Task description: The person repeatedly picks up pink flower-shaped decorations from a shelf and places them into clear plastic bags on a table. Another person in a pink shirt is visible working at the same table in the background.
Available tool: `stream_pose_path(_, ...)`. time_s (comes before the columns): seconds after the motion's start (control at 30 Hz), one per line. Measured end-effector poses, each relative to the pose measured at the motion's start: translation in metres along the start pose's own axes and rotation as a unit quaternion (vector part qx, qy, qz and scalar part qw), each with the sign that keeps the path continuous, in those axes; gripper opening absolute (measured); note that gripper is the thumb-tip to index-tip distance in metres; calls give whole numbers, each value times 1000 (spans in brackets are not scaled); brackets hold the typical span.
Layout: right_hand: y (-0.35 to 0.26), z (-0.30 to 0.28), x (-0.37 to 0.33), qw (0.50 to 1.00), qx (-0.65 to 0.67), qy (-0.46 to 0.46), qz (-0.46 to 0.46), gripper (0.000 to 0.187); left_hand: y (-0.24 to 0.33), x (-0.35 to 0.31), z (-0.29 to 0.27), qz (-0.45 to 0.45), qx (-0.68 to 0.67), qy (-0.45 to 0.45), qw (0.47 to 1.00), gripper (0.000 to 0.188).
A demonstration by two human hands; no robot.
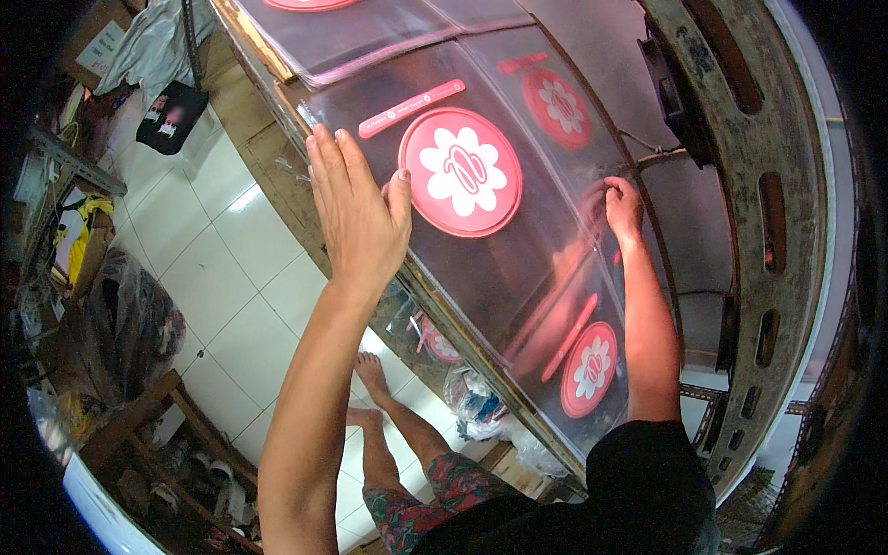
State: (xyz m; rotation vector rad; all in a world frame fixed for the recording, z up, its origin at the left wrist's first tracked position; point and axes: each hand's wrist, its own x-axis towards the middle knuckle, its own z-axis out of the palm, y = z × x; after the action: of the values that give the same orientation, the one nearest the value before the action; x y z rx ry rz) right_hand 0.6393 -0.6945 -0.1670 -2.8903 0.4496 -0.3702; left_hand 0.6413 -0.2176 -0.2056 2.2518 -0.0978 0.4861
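Observation:
A stack of transparent plastic sheets (481, 277) lies on the long table, printed with a pink disc (499, 208) bearing a white flower. A pink bar (412, 108) is printed beside the disc. My left hand (356, 208) rests flat along the stack's left edge, its fingers straight and the thumb reaching toward the disc. At the right side my right hand (624, 205) has curled fingers pinching the edge of a plastic sheet. The film looks wrinkled and shiny by those fingertips. Another printed disc (589, 370) shows lower down, near my right forearm.
More printed sheets (379, 37) lie at the table's far end. A perforated metal beam (772, 222) runs along the right. White floor tiles (240, 240) are to the left, with a black bag (172, 117), a wooden rack (166, 444) and plastic-wrapped bundles (134, 310). Crumpled plastic (486, 407) sits below the table.

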Motion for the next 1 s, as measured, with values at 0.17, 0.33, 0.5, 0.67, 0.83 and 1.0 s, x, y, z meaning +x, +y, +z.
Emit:
stream_pose_path(0.17, -28, -6, -15, 1000, -6, 5, 4, 28, 1, 0, 0, -7, 11, 1, 1000, 75)
stream_pose_path(0.33, -38, -11, -23, 1000, -28, -5, -9, 27, 3, 0, 0, -11, 20, -2, 1000, 73)
stream_pose_path(0.5, -38, -8, -31, 999, -20, 12, -49, 26, 2, 0, 0, -10, 34, -3, 999, 73)
stream_pose_path(0.67, -39, -9, -29, 999, -22, 13, -42, 26, 2, 0, 0, -8, 41, -2, 999, 73)
stream_pose_path(0.83, -41, -16, -43, 996, 43, 46, -67, 26, 8, 0, 1, -11, 18, -6, 1000, 74)
stream_pose_path(1.0, -153, -25, -98, 984, 118, 46, -123, 26, -6, -16, -16, -16, -94, 7, 995, 73)
